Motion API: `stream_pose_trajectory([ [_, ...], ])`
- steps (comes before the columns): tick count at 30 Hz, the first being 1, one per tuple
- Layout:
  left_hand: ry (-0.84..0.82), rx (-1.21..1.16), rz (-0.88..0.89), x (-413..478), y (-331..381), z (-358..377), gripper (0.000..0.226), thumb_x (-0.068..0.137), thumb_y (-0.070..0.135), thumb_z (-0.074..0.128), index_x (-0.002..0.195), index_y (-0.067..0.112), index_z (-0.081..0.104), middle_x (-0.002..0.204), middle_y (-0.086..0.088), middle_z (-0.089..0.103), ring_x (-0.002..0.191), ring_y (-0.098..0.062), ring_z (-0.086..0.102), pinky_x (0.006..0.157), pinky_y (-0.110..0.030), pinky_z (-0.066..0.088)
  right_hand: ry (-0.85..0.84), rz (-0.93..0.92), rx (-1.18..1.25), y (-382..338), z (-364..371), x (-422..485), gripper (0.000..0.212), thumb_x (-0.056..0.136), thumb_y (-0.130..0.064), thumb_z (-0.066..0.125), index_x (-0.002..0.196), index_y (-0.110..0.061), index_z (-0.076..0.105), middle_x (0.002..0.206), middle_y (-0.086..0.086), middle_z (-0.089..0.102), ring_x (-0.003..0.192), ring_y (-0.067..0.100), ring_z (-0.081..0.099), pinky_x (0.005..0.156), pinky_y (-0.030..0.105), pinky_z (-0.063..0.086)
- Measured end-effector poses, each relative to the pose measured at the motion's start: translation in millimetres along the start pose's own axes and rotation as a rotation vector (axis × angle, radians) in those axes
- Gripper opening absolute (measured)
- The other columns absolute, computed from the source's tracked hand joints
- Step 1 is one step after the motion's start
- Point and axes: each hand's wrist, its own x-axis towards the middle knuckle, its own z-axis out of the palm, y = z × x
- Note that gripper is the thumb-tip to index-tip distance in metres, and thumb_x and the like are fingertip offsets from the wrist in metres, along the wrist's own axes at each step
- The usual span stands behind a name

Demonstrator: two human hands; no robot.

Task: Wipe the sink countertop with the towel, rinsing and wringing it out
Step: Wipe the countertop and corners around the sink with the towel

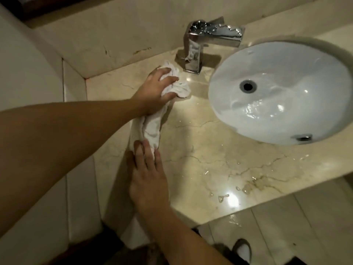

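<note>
my left hand [154, 90] bears down on the far end of the white towel [152, 123], fingers spread and partly curled into the bunched cloth, gripping it against the countertop [210, 165]. my right hand [147, 175] lies nearer to me, fingers straight and together, pressing flat on the near end of the towel without closing round it. the towel runs as a crumpled, elongated roll between the two hands, on the left part of the marble countertop, near the corner where the wall panels meet. its far end sits just beside the base of the chrome faucet [194, 52]; whether they touch cannot be told. the white oval basin [286, 115] is set into the countertop to the right, apart from the towel, with its drain [248, 86] visible. beads and streaks of water [223, 197] lie on the countertop near its front edge. a shoe [242, 249] shows on the tiled floor below.
</note>
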Motion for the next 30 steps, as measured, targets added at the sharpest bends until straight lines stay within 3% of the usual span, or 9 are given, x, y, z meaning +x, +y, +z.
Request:
stream_pose_trajectory([
  [5, 0.001, -0.006, 0.020, -25.9, 14.1, 11.3, 0.059, 0.097, 0.051, 0.049, 0.150, 0.026, 0.050, 0.163, -0.008, 0.031, 0.152, -0.031, 0.022, 0.123, -0.048, 0.024, 0.059, -0.096, 0.041, 21.0, -26.4, -36.1, 0.057, 0.101, -0.021, 0.022, 0.151, -0.010, 0.045, 0.166, 0.010, 0.028, 0.159, 0.026, 0.010, 0.126, 0.052, 0.017],
  [10, 0.062, -0.045, -0.033, -50.8, 40.6, 32.6, 0.052, 0.104, 0.051, 0.048, 0.150, 0.026, 0.050, 0.163, -0.011, 0.030, 0.152, -0.033, 0.020, 0.124, -0.051, 0.021, 0.031, -0.215, -0.082, 57.4, -54.8, -74.0, 0.046, 0.104, -0.024, 0.041, 0.149, -0.016, 0.045, 0.164, 0.006, 0.033, 0.157, 0.027, 0.017, 0.124, 0.051, 0.023],
  [14, 0.163, -0.073, -0.126, -62.0, 73.3, 52.1, 0.056, 0.102, 0.055, 0.045, 0.147, 0.023, 0.052, 0.161, -0.012, 0.033, 0.150, -0.036, 0.023, 0.122, -0.054, 0.025, 0.031, -0.370, -0.208, 129.8, -106.3, -95.7, 0.042, 0.109, -0.035, 0.037, 0.145, -0.022, 0.054, 0.164, 0.001, 0.038, 0.155, 0.024, 0.025, 0.123, 0.051, 0.025],
  [16, 0.227, -0.100, -0.214, -63.5, 92.7, 62.3, 0.057, 0.101, 0.055, 0.044, 0.147, 0.022, 0.051, 0.161, -0.012, 0.033, 0.150, -0.037, 0.021, 0.122, -0.055, 0.026, -0.066, -0.429, -0.314, 177.9, -137.8, -98.4, 0.046, 0.109, -0.041, 0.037, 0.152, -0.027, 0.047, 0.168, -0.002, 0.029, 0.158, 0.023, 0.019, 0.125, 0.055, 0.018],
  [19, 0.294, -0.089, -0.326, -61.8, 117.7, 73.5, 0.073, 0.097, 0.066, 0.037, 0.149, 0.016, 0.049, 0.162, -0.014, 0.032, 0.155, -0.037, 0.011, 0.126, -0.054, 0.019, -0.188, -0.426, -0.430, 228.6, -180.8, -93.0, 0.058, 0.108, -0.051, 0.033, 0.162, -0.033, 0.022, 0.172, -0.005, 0.008, 0.160, 0.021, 0.003, 0.127, 0.057, 0.006],
  [22, 0.299, 0.058, -0.309, -61.4, 123.0, 75.4, 0.090, 0.093, 0.075, 0.028, 0.149, 0.008, 0.049, 0.162, -0.022, 0.034, 0.158, -0.040, 0.003, 0.127, -0.055, 0.011, -0.221, -0.284, -0.417, 235.7, -194.2, -96.8, 0.072, 0.108, -0.057, 0.028, 0.165, -0.023, 0.000, 0.172, -0.006, 0.000, 0.159, 0.019, -0.007, 0.126, 0.058, 0.005],
  [24, 0.256, 0.225, -0.275, -57.9, 118.4, 68.7, 0.095, 0.089, 0.081, 0.025, 0.144, 0.009, 0.053, 0.158, -0.024, 0.041, 0.157, -0.043, 0.011, 0.125, -0.062, 0.010, -0.130, -0.139, -0.370, 214.6, -186.5, -107.6, 0.076, 0.105, -0.056, 0.030, 0.165, -0.018, 0.004, 0.173, 0.000, 0.002, 0.159, 0.024, -0.012, 0.124, 0.063, 0.006],
  [27, 0.236, 0.304, -0.210, -53.6, 102.6, 59.4, 0.085, 0.089, 0.081, 0.032, 0.129, 0.012, 0.061, 0.150, -0.024, 0.050, 0.153, -0.044, 0.025, 0.117, -0.071, 0.015, 0.131, 0.296, -0.244, 148.4, -150.3, -124.9, 0.075, 0.103, -0.057, 0.033, 0.163, -0.014, 0.018, 0.172, 0.010, 0.009, 0.159, 0.032, -0.003, 0.123, 0.067, 0.010],
  [30, 0.299, 0.145, -0.089, -52.7, 90.8, 64.0, 0.072, 0.093, 0.073, 0.040, 0.124, 0.010, 0.060, 0.153, -0.021, 0.045, 0.154, -0.042, 0.021, 0.120, -0.064, 0.022, 0.282, 0.795, -0.043, 86.8, -116.5, -108.5, 0.085, 0.103, -0.065, 0.029, 0.163, -0.007, 0.015, 0.171, 0.021, 0.006, 0.158, 0.037, 0.000, 0.123, 0.064, 0.017],
])
